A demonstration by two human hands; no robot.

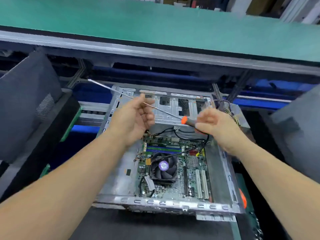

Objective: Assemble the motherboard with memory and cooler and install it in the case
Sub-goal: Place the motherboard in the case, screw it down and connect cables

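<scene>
One case (220, 172); one motherboard (192, 172); one cooler fan (163, 168); one screwdriver (186, 121); two hands, left (134, 116) and right (217, 126).

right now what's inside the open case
The case holds the motherboard with cooler fan, memory sticks and black cables. Whatever lies under the board is hidden.

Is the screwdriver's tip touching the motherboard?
No. The screwdriver is held above the case, its shaft pointing up-left, away from the motherboard.
</scene>
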